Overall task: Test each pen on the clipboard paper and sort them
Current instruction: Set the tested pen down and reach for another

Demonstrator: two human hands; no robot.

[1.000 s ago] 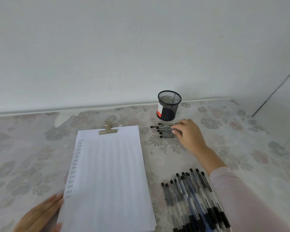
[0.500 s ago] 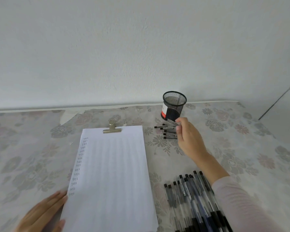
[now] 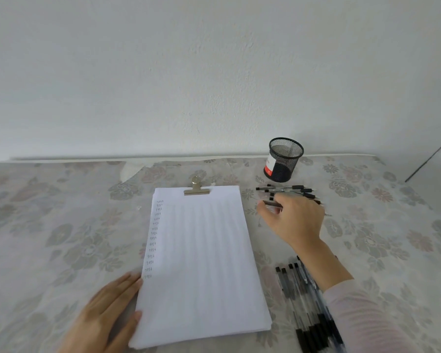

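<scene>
A clipboard's white paper [image 3: 201,263] lies in the middle of the table, with a column of small ink marks down its left side and a metal clip [image 3: 196,191] at the top. My left hand [image 3: 107,309] rests flat on the paper's lower left edge. My right hand [image 3: 295,220] hovers right of the paper's top corner, fingers curled round a pen [image 3: 271,203] that points left. Just behind it, a few capped pens [image 3: 290,188] lie in a row. A larger pile of pens [image 3: 303,301] lies at the lower right, partly under my sleeve.
A black mesh pen cup [image 3: 281,159] with a red-and-white label stands behind the row of pens, near the wall. The table wears a flowered cloth [image 3: 61,225]. A white wall closes off the back.
My right hand has come down from beside the cup and moved left towards the paper's top corner with a pen. The view has shifted a little. My left hand stays on the paper's edge.
</scene>
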